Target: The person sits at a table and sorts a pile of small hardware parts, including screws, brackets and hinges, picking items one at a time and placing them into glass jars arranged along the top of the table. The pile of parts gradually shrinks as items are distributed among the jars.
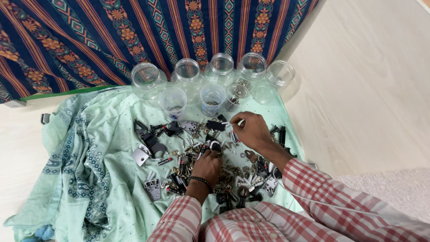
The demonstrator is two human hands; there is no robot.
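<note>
Hardware pile (197, 157) lies at frame centre on green cloth (107, 179). Our left hand (207, 166) digs in, fingers curled; our right hand (251, 131) pinches a small white piece (225, 123) below the clear jars (187, 71).

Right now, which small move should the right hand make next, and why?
Probably carry the small white piece pinched in the right hand up to one of the open clear jars just beyond it. The left hand rests in the hardware pile, fingers down among the parts.

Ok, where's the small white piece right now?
In the head view, the small white piece is pinched in the right hand, above the hardware pile, just below the clear cups.
</note>
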